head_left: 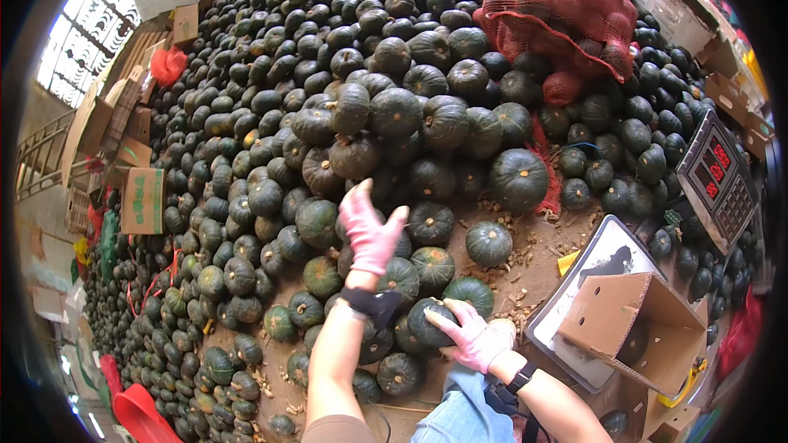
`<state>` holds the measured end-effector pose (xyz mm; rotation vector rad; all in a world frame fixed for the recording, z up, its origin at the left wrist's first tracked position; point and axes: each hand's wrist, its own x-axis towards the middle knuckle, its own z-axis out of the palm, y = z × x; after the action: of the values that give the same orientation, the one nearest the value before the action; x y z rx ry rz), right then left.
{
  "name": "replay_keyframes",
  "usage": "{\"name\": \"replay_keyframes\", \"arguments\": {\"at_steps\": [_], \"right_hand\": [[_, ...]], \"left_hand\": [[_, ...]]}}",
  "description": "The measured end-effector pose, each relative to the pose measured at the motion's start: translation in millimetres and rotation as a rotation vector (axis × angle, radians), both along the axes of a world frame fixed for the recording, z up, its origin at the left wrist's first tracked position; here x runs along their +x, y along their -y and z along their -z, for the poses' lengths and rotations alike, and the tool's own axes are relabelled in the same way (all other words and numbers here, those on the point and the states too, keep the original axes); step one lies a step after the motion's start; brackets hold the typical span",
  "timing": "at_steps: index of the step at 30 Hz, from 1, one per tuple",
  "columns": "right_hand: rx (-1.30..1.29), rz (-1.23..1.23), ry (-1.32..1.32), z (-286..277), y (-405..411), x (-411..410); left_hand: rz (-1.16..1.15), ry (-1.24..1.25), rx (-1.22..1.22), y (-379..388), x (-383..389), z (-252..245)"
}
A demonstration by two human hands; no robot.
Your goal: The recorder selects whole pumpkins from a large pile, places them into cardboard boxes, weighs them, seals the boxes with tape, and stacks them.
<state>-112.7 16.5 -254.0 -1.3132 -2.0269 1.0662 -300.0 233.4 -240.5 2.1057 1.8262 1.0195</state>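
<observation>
Both of my hands wear pink gloves. My left hand [371, 231] reaches out over the pile of dark green squashes, its fingers spread and nothing held in it. Close by it lie a green squash [317, 223] and a ribbed squash [430, 223]. Lower down, my right hand [468, 335] grips a dark green squash [431, 322] from its right side, near my knee. Another green squash [471, 295] lies just beyond that one. More squashes lie on the dirt floor between my forearms.
To the right, an open cardboard box [606, 314] with a squash inside stands on a scale's platform [557, 320], below a digital scale display [719, 181]. A red mesh sack [557, 6] of squashes rests on the heap. A carton [143, 201] stands at left.
</observation>
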Motion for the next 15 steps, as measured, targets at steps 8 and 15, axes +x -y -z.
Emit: {"name": "replay_keyframes", "arguments": {"at_steps": [8,15], "right_hand": [[-0.285,0.022,0.136,-44,-4,18],[-0.174,0.345,-0.107,-56,48,102]], "left_hand": [[0.307,-0.293,0.157,-124,138,3],[0.039,-0.505,-0.215,-146,182,-23]]}}
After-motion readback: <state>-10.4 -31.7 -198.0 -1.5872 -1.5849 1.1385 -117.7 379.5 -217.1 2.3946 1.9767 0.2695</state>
